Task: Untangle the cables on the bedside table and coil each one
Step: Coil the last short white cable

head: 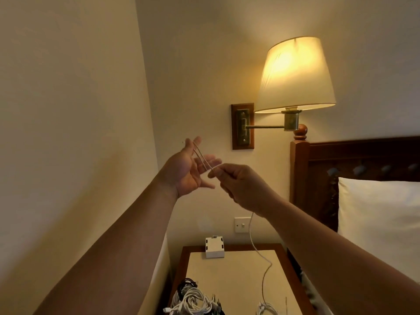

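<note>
Middle of cream wood-edged bedside tabletop lies open between tangled white-and-black cable pile front-left, small white square box at back, and thin white cable hanging right.

Lit wall lamp glows near wooden headboard.

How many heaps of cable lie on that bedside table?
2: a tangled black and white cable heap at the front left, a small white cable bundle at the front right. The frame's edge may hide more.
</note>
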